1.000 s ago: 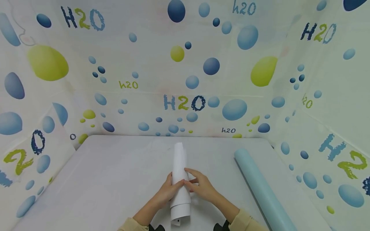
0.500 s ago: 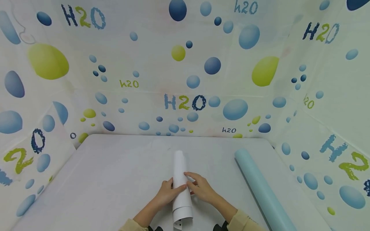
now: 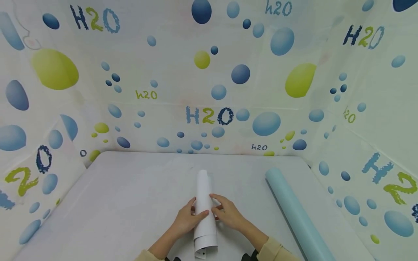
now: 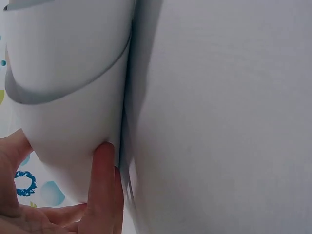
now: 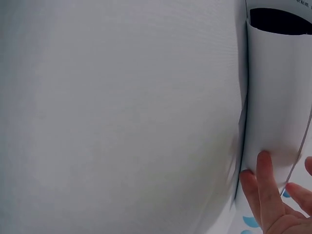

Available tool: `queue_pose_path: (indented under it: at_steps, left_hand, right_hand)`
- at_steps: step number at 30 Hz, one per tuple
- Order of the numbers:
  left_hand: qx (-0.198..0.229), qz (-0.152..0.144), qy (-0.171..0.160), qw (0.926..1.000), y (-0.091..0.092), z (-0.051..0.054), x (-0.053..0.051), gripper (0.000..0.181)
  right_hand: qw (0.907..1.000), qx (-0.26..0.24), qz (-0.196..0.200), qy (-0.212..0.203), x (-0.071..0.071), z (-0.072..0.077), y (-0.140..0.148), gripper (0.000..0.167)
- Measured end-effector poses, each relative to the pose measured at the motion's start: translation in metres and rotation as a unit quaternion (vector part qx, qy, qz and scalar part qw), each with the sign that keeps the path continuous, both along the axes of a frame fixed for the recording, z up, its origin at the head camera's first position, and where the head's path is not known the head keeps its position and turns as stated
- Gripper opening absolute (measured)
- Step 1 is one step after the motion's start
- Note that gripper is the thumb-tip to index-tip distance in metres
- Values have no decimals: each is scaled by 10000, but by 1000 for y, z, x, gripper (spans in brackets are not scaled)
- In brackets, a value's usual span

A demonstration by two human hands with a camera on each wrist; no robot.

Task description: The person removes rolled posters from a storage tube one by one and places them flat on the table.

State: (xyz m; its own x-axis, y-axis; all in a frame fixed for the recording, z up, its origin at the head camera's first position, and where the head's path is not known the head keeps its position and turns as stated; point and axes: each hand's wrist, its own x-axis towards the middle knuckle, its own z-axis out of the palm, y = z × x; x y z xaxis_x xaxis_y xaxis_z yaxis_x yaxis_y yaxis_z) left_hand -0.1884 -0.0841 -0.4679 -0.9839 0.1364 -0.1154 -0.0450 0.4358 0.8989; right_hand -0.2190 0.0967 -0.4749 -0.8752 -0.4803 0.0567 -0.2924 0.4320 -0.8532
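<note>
A white paper roll (image 3: 203, 188) lies lengthwise on the white table, its loose outer edge and curled layers showing at the near end. My left hand (image 3: 186, 219) grips its left side, thumb across the top. On the opposite side my right hand (image 3: 230, 214) holds the roll with thumb and fingertips. In the left wrist view, fingers (image 4: 102, 190) press the overlapping layers of the roll (image 4: 58, 131). The right wrist view shows fingertips (image 5: 264, 165) against the roll (image 5: 278, 87), with its dark hollow end above.
A long light-blue roll (image 3: 298, 214) lies slanted on the right side of the table (image 3: 130, 188). Behind and on both sides hangs a white sheet (image 3: 176, 72) printed with blue and green drops and H2O lettering.
Compared with a second ago, the white roll has come slightly nearer to me, with both hands on it. My left thumb has shifted a little along its top.
</note>
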Motion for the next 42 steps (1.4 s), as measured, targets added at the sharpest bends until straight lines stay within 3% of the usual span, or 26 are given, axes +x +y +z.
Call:
queue_pose_path:
  at_steps: [10,17,19,23,26,29,36,42]
  left_hand:
    - [611,-60,-381,9974,-11,-5,1,86]
    - [506,-182,-385,9978,-14,1,6,81]
    - [366,-227,-290,9986,-13,3,7,77]
    - [-460,-221,264,9983,-9,4,9,65]
    - [-1175,-124,637,9909,-7,4,10,57]
    - [-1530,-129,906,9840,-7,2,11,54]
    - [-1782,-638,1982,9617,-13,1,8,65]
    - [-1554,-1019,1787,9662,-18,3,7,57]
  right_hand:
    - [9997,158,76,156,-3,2,-2,44]
    - [9978,512,184,385,-4,3,-6,47]
    - [9977,536,174,365,-4,4,-7,48]
    - [9977,544,182,361,-5,4,-8,47]
    - [9972,549,226,454,-5,5,-9,44]
    - [9954,677,220,637,-7,5,-9,44]
    - [9841,1372,-13,1125,-9,6,-14,55]
    - [9741,1853,-4,1298,-8,13,-16,65]
